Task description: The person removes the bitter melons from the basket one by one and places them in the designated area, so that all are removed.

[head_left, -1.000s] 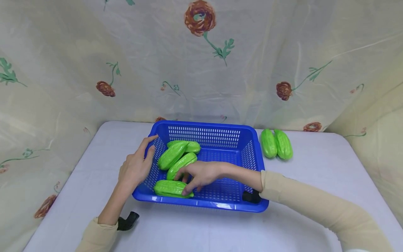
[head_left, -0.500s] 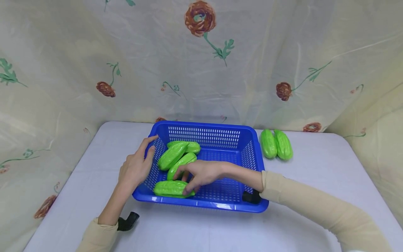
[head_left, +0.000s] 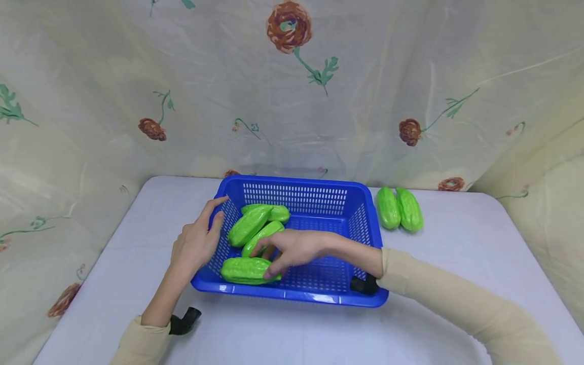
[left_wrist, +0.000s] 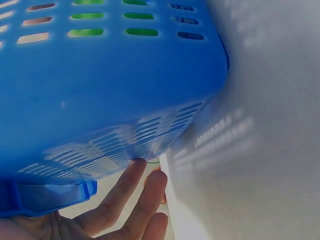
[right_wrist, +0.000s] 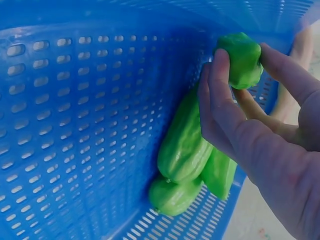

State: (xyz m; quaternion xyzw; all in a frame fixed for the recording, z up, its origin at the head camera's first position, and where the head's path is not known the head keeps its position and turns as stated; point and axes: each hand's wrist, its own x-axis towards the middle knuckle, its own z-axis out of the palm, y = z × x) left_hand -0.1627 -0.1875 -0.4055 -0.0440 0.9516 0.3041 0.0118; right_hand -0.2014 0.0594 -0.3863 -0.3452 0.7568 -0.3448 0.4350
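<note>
In the head view, a blue basket (head_left: 319,299) with slotted walls holds several glossy green ribbed bitter melons (head_left: 250,225), gathered toward its left side. My right hand (head_left: 296,248) reaches in over the right rim. Its thumb and fingers pinch the right end of the front bitter melon (head_left: 244,270); in the right wrist view the same bitter melon (right_wrist: 242,60) is seen end-on between the fingers. My left hand (head_left: 196,243) holds the basket's left rim. The left wrist view has its fingers (left_wrist: 145,200) under the rim, outside the wall.
Two more bitter melons (head_left: 400,209) lie side by side on the white table (head_left: 283,334), right of the basket. A floral curtain (head_left: 347,111) hangs behind and along both sides. Black wrist mounts (head_left: 184,320) stick out by the sleeves.
The front bitter melon has risen slightly and shifted a little left within my right hand's grip. My left hand and the basket have stayed where they were.
</note>
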